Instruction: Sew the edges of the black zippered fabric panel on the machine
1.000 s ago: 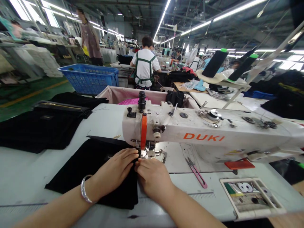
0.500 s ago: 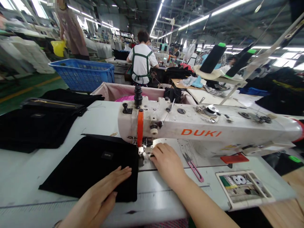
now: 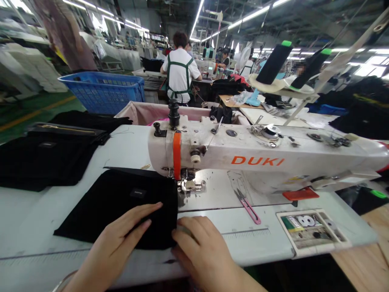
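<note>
A flat black fabric piece [image 3: 106,207] with a small dark label [image 3: 138,192] lies on the sewing table, its right edge beside the presser foot [image 3: 182,186] of a white sewing machine [image 3: 209,156]. My left hand [image 3: 118,237] rests on the front part of the fabric, fingers stretched out and thumb apart. At the fabric's front right corner, my right hand [image 3: 205,247] has its fingers bent around the edge and seems to pinch it; the fingertips are partly hidden. Pink-handled thread snips [image 3: 249,209] lie on the table right of the needle area.
More black fabric pieces [image 3: 51,158] are stacked at the left. A tray with bobbins [image 3: 313,233] is set into the table at right. Behind the machine are a pink-lined bin [image 3: 142,112], a blue basket [image 3: 103,89] and a seated co-worker [image 3: 180,69]. Black thread cones [image 3: 273,63] stand back right.
My right hand has moved from beside the presser foot toward me, to the fabric's front right corner. My left hand stays on the fabric. The view has shifted slightly.
</note>
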Action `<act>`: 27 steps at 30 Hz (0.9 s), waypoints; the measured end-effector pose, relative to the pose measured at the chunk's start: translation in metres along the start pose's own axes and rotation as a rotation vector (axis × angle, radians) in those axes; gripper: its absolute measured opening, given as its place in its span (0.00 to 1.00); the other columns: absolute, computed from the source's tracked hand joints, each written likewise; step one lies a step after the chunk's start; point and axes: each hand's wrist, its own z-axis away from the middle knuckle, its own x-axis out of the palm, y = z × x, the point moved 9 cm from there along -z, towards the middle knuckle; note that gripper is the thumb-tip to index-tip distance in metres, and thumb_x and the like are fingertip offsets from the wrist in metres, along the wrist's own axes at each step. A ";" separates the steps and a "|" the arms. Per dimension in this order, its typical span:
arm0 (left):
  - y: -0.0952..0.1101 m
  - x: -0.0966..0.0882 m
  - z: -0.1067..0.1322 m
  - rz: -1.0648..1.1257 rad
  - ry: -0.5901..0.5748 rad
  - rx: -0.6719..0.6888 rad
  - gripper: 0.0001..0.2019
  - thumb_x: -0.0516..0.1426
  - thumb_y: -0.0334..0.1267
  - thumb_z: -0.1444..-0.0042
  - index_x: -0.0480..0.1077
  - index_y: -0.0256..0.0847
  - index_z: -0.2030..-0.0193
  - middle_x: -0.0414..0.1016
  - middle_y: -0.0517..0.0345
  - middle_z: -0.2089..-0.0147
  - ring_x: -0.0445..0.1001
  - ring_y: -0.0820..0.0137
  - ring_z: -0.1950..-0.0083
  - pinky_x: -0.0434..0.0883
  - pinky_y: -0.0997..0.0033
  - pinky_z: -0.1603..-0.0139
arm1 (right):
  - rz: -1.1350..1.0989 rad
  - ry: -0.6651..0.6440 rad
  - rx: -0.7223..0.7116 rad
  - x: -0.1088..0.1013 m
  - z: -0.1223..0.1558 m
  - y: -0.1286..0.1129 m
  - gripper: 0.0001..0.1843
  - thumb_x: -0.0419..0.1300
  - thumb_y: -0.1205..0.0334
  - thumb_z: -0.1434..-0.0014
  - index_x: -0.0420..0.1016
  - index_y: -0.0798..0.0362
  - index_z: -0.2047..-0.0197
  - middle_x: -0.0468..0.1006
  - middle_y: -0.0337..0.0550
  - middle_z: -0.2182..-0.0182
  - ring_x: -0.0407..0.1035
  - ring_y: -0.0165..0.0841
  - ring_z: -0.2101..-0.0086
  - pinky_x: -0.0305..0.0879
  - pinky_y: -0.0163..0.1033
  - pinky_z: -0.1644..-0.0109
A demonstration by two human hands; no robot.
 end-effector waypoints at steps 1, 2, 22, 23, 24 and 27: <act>0.002 -0.005 -0.002 -0.016 0.020 0.001 0.17 0.53 0.48 0.32 0.69 0.62 0.38 0.76 0.71 0.39 0.75 0.72 0.39 0.68 0.70 0.35 | 0.005 0.003 -0.040 0.002 -0.001 -0.003 0.12 0.59 0.69 0.33 0.71 0.53 0.46 0.77 0.46 0.49 0.69 0.40 0.55 0.67 0.45 0.52; 0.003 -0.010 -0.005 -0.033 0.036 0.001 0.17 0.52 0.48 0.32 0.69 0.61 0.38 0.76 0.71 0.39 0.74 0.71 0.38 0.67 0.69 0.35 | -0.006 0.017 -0.063 0.002 -0.003 -0.006 0.11 0.56 0.70 0.32 0.71 0.53 0.48 0.78 0.46 0.51 0.69 0.39 0.57 0.68 0.44 0.53; -0.018 0.006 0.004 0.092 -0.001 -0.138 0.18 0.51 0.49 0.31 0.69 0.53 0.39 0.76 0.62 0.39 0.74 0.65 0.38 0.68 0.63 0.33 | -0.199 0.141 0.121 -0.002 -0.004 0.000 0.10 0.61 0.74 0.47 0.72 0.51 0.62 0.77 0.41 0.59 0.68 0.37 0.58 0.66 0.43 0.55; -0.018 0.008 0.005 0.086 -0.013 -0.132 0.18 0.51 0.49 0.31 0.69 0.52 0.38 0.76 0.61 0.38 0.73 0.66 0.37 0.67 0.63 0.32 | -0.195 0.127 0.139 0.000 -0.002 0.002 0.10 0.62 0.74 0.48 0.72 0.51 0.63 0.77 0.41 0.59 0.68 0.38 0.59 0.66 0.43 0.55; -0.018 0.009 0.005 0.076 -0.026 -0.121 0.18 0.50 0.49 0.31 0.68 0.51 0.38 0.75 0.60 0.37 0.72 0.66 0.36 0.66 0.64 0.31 | -0.186 0.120 0.156 0.002 0.000 0.004 0.10 0.63 0.73 0.48 0.72 0.51 0.63 0.77 0.41 0.60 0.68 0.38 0.59 0.66 0.43 0.55; -0.015 0.013 0.007 0.025 -0.042 -0.061 0.18 0.50 0.47 0.30 0.68 0.49 0.38 0.74 0.58 0.37 0.72 0.68 0.36 0.65 0.66 0.31 | -0.149 0.120 0.145 0.005 0.003 0.004 0.08 0.62 0.73 0.46 0.71 0.52 0.64 0.77 0.41 0.63 0.68 0.38 0.62 0.66 0.43 0.58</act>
